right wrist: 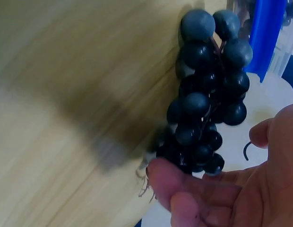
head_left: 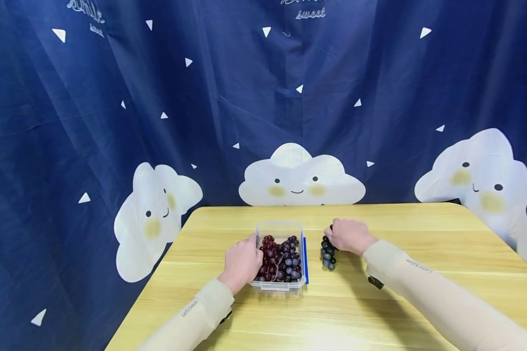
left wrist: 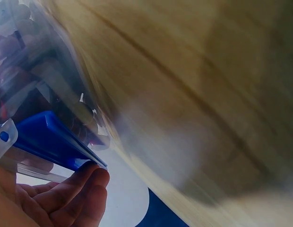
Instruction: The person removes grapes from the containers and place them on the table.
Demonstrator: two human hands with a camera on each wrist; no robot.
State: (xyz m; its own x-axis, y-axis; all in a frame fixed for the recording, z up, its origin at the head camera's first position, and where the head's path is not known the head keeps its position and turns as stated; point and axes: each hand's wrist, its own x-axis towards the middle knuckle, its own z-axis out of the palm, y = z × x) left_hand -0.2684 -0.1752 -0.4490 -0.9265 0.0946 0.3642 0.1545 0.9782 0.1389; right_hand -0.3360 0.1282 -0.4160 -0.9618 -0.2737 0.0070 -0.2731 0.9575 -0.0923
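A clear plastic container [head_left: 274,286] stands on the table, holding red grapes [head_left: 269,258] and dark purple grapes [head_left: 291,261]. My left hand [head_left: 242,261] grips its left side. In the left wrist view, the curled fingers [left wrist: 92,189] of that hand meet the tip of a blue locking flap [left wrist: 52,139] that hangs outward from the container. To the right of the container, my right hand [head_left: 349,235] holds a bunch of black grapes [head_left: 328,254] by its far, stem end. The right wrist view shows fingers curled at the small grapes, with the thumb [right wrist: 261,132] standing off to one side.
Another blue locking flap [head_left: 305,261] hangs along the container's right side, between it and the black grapes. The wooden table [head_left: 377,312] ends at the back against a dark blue curtain [head_left: 254,87] printed with clouds and triangles.
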